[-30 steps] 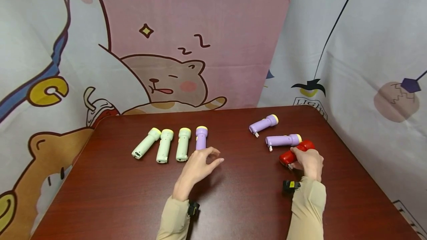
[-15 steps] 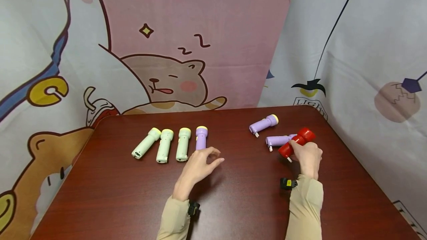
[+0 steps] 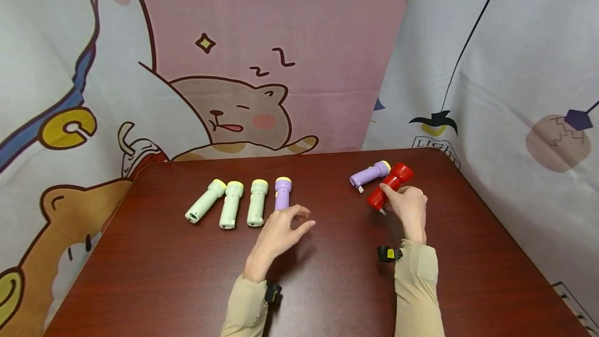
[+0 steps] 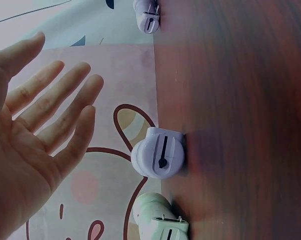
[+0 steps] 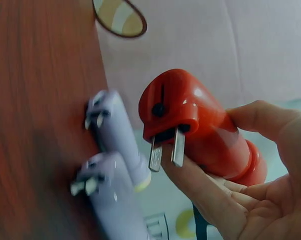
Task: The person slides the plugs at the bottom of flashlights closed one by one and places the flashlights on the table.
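Observation:
A red flashlight [image 3: 391, 186] with two metal plug prongs folded out is pinched between the thumb and fingers of my right hand [image 3: 408, 209], raised off the table. Beyond it lies a purple flashlight [image 3: 369, 175]; the right wrist view also shows a nearer purple flashlight [image 5: 113, 200], which the head view hides behind the red one. My left hand [image 3: 278, 230] hovers with relaxed fingers and holds nothing. Past its fingers another purple flashlight [image 3: 282, 194] lies partly covered in the head view. Left of that is a row of pale green flashlights [image 3: 256, 203].
The dark red-brown table [image 3: 327, 274] ends at a cartoon-printed curtain [image 3: 327, 66] behind it and on both sides. A black wrist camera [image 3: 389, 254] sits at the right sleeve, another black wrist camera [image 3: 272, 293] at the left.
My right hand has lifted the red flashlight off the table and carried it leftward and away from me, over the nearer purple flashlight. My left hand has stayed practically still.

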### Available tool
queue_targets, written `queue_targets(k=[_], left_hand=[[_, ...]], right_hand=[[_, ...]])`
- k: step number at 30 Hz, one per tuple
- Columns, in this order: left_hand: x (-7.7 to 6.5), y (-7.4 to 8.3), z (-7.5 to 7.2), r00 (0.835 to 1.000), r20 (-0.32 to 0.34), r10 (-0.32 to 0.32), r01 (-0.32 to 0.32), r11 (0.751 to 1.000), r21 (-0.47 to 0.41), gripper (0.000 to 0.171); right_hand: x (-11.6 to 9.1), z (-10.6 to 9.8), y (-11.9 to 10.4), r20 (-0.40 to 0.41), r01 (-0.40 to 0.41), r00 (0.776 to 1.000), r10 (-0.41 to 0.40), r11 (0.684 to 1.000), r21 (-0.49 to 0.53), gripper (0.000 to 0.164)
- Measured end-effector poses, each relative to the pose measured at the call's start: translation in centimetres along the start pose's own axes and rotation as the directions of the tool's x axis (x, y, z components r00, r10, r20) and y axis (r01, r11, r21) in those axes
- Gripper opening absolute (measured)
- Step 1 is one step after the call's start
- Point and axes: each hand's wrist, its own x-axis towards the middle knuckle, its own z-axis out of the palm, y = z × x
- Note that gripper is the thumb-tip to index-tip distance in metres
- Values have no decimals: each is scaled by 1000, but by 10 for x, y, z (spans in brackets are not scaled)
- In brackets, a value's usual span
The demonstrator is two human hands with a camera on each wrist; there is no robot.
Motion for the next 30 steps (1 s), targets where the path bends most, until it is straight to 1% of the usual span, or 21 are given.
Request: queue_targets(k=[1,3,8,12,17,21,25,30], left_hand=[[0,0,0,1000,-4,2,-2,1000,2,25],[0,0,0,1000,-16,7,-7,1000,6,25],[0,1,0,999,-51,16,-14,1000,24,26],[0,2,0,997,-74,17,-14,999,41,29],[1,1,2,993,-115,33,-30,999,33,33],[2,1,4,983,-168,69,-67,998,21,34],[3,1,6,967,-226,117,-112,993,38,35],[4,4,8,952,-274,136,-131,991,39,45]], right_hand=[[0,2,-3,5,18,1000,-18,1000,4,50],[-2,6,-9,35,45,998,-46,998,44,49],[-6,18,-25,110,64,991,-78,991,121,50],[-11,26,-36,135,94,985,-110,988,119,49],[-18,33,-49,144,143,977,-157,984,102,46],[-23,38,-58,169,158,970,-177,980,119,44],[-29,43,-66,190,167,962,-194,975,150,42],[-34,47,-74,215,193,951,-224,969,156,41]])
